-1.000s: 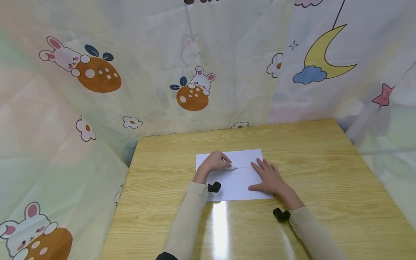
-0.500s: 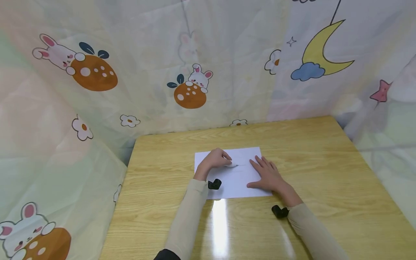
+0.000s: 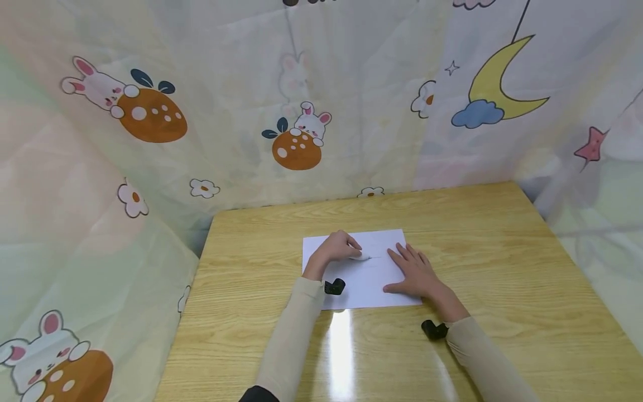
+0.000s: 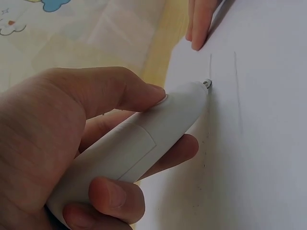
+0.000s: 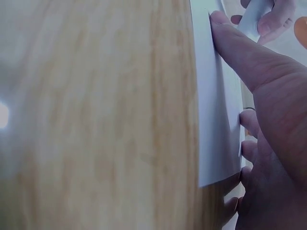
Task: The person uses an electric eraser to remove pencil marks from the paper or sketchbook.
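My left hand (image 3: 335,248) grips a white electric eraser (image 4: 129,148), its thumb and fingers wrapped around the body and one fingertip at the button. The small metal-collared tip sits on a pencil line (image 4: 210,64) drawn on a white sheet of paper (image 3: 369,293). Behind the tip that line is gone or faint, with tiny dark crumbs along its track. A second pencil line (image 4: 237,91) runs parallel to it. Spread fingers of my right hand (image 3: 417,273) press on the paper's right side; in the right wrist view the thumb lies near the sheet's edge.
The sheet lies on a wood-grain table (image 3: 251,251). A patterned cloth (image 3: 226,84) with rabbits and a moon hangs behind and at both sides. Dark wrist-camera mounts (image 3: 335,287) stick out beside both sleeves, and light glares on the table's front.
The electric eraser in my left hand has shifted slightly right along the pencil line, and the stretch of line ahead of the tip is shorter. My right hand stays put on the paper.
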The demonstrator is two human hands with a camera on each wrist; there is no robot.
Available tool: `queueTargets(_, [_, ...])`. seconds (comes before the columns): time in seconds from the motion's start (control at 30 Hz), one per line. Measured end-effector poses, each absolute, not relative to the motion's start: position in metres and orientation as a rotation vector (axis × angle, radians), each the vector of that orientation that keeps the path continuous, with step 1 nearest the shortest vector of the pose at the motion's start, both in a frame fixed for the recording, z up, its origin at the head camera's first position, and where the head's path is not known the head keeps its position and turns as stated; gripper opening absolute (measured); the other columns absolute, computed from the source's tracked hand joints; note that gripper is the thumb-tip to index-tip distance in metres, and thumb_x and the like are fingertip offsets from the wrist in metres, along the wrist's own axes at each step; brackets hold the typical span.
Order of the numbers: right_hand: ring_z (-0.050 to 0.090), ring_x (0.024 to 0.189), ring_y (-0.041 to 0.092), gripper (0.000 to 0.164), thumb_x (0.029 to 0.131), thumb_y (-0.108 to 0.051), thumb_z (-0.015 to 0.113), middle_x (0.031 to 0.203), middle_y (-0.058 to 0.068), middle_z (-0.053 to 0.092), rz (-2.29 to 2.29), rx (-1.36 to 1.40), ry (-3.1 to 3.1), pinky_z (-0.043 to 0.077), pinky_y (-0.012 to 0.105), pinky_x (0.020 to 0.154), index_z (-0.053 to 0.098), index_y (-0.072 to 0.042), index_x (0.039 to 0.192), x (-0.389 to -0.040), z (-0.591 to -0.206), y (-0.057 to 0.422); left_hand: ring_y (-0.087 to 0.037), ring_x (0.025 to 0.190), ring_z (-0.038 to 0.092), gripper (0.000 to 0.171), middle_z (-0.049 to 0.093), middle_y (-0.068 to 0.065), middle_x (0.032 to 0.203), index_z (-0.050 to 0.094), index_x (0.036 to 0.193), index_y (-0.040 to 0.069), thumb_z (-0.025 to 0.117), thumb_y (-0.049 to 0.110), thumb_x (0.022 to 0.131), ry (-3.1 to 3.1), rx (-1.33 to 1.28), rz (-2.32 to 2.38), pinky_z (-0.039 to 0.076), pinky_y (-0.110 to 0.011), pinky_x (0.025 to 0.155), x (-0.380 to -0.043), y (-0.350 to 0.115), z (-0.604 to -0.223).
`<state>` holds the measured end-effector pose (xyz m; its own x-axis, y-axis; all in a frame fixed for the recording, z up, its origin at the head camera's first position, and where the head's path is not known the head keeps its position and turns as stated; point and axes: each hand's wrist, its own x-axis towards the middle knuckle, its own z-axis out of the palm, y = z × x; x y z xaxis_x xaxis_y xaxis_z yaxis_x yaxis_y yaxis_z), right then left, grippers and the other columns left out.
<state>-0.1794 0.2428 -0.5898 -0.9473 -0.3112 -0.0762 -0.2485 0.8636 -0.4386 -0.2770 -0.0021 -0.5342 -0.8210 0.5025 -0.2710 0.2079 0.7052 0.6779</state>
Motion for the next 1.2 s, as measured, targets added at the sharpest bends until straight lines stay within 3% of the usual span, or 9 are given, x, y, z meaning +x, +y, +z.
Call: queueTargets(1.2, [0.009,0.143,0.044,0.104,0.074,-0.063,0.073,0.157,0.022,0.019,-0.647,-0.440,2.897,0.008,0.063,0.108,0.032,-0.007,0.152,-0.1748,-0.5815,0.2409,-0.011,0.072,0.056,0.016,0.070,0.006,0.093,0.079,0.096,0.017,0.073,0.025,0.084,2.489,0.524,0.874,0.046,-0.028,0.061,-0.2775,0.0004,-0.5336])
